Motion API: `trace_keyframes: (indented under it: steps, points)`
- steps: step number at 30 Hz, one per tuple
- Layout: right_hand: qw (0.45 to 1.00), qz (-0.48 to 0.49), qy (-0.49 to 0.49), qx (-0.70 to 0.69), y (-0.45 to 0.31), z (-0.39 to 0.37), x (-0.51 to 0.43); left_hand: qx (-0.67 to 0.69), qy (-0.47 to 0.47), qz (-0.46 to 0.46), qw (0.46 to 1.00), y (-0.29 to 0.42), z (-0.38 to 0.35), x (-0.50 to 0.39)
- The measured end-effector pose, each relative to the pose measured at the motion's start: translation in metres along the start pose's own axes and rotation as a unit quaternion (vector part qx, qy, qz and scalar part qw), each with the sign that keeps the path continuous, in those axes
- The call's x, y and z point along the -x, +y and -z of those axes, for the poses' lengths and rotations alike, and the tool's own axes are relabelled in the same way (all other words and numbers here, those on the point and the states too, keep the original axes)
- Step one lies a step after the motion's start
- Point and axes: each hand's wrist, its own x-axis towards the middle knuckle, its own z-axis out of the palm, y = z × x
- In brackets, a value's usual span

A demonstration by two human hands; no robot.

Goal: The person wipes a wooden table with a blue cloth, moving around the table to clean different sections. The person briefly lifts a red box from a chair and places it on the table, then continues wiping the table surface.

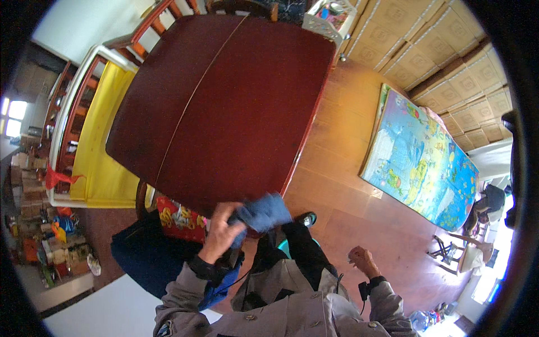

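My left hand [224,231] grips a blue cloth [266,212] at the near edge of a dark red wooden table [236,109]. The cloth is blurred and spreads to the right of my fingers over the table's near corner. A thin pale seam runs across the tabletop. My right hand [363,260] is away from the table, above the floor at the right, with its fingers curled; whether a small pale thing is between them I cannot tell.
A chair with a red patterned cushion [182,219] and dark cloth stands near left. A yellow-covered surface [105,168] lies left. Right are a colourful mat [421,164], stacked cardboard boxes [400,38] and a chair [467,257]. A teal basin [284,247] shows between my legs.
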Motion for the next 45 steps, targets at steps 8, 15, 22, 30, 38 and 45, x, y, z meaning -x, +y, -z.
trace_keyframes:
  steps: [8,15,22,30,38,45]
  points:
    - [0.997,0.025,0.066,-0.02,0.034,0.01,0.017,-0.277,0.187,0.004,0.943,-0.037,-0.024,-0.077]
    - [0.994,0.022,0.064,-0.082,0.062,0.011,0.015,0.034,-0.178,0.058,0.982,0.019,-0.108,-0.05]
    - [0.989,0.05,0.056,-0.125,0.033,0.035,-0.008,0.147,-0.212,0.052,0.965,0.078,-0.099,-0.05]
    - [0.977,0.181,0.048,-0.107,-0.104,0.052,-0.016,0.176,-0.174,0.091,0.965,0.107,-0.087,-0.046]
    - [0.955,0.272,-0.027,-0.12,-0.255,0.024,0.032,0.165,-0.26,0.041,0.95,0.119,-0.085,-0.061]
    - [0.95,0.283,-0.068,-0.112,-0.306,-0.029,0.049,0.161,-0.365,-0.028,0.917,0.119,-0.076,-0.065]
